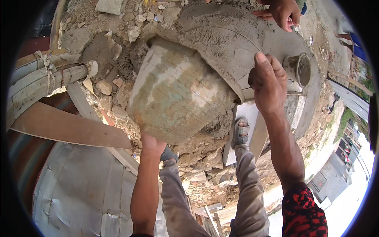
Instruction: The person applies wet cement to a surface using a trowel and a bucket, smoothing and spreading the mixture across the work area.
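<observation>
A cement-smeared bucket is tipped over, its base toward me and its rim facing away onto wet grey mortar. My left hand supports the base from below, with its fingers hidden behind the bucket. My right hand is closed in a fist around the bucket's thin wire handle, thumb on top. The handle arcs from the rim across the mortar. Beyond my right hand stands a small mortar-coated pail. Another person's hand reaches in at the top right.
Bamboo poles tied with rope and a brown board lie at the left, above metal sheeting. Rubble and stones surround the mortar. My sandalled foot rests by a plank; loose rocks lie between my legs.
</observation>
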`<state>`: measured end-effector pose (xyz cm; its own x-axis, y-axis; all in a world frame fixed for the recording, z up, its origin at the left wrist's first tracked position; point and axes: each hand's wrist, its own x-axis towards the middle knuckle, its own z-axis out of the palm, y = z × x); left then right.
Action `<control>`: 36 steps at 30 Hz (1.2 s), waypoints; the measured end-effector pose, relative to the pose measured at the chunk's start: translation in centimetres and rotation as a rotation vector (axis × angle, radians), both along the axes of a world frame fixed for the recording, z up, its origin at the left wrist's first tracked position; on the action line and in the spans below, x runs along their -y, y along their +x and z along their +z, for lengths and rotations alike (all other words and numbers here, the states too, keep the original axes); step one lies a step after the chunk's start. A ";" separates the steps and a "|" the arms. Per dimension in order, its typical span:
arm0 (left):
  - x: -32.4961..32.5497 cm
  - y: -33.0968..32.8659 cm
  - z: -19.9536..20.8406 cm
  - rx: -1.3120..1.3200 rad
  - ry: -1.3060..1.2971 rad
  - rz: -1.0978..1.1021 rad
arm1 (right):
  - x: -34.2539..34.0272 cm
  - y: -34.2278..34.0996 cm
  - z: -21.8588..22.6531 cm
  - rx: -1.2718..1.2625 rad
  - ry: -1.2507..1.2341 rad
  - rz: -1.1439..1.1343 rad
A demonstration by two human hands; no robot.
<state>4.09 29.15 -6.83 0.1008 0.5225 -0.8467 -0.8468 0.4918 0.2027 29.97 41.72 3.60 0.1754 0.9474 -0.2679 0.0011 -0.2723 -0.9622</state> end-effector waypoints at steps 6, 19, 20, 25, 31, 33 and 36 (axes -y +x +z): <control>8.1 11.6 -3.5 0.158 -0.169 -0.434 | 0.3 7.0 3.6 0.693 0.068 0.314; 32.8 7.2 5.8 -0.091 -0.215 -1.439 | -2.1 22.6 -8.2 1.309 0.315 0.304; 33.6 7.0 5.9 -0.186 -0.135 -1.565 | -1.0 22.3 -8.1 1.378 0.390 0.278; 33.1 9.8 9.3 -0.273 0.026 -2.042 | 15.8 21.5 -5.0 0.779 0.021 0.416; 32.7 16.0 12.7 -0.118 -0.079 -2.187 | 42.6 30.5 -12.4 0.592 -0.628 -0.376; 34.2 17.5 13.4 0.037 -0.208 -2.220 | 52.0 36.4 -16.6 0.728 -0.856 -0.464; 38.3 17.3 12.6 0.063 -0.094 -2.253 | 59.2 45.1 -22.2 0.924 -1.086 -0.431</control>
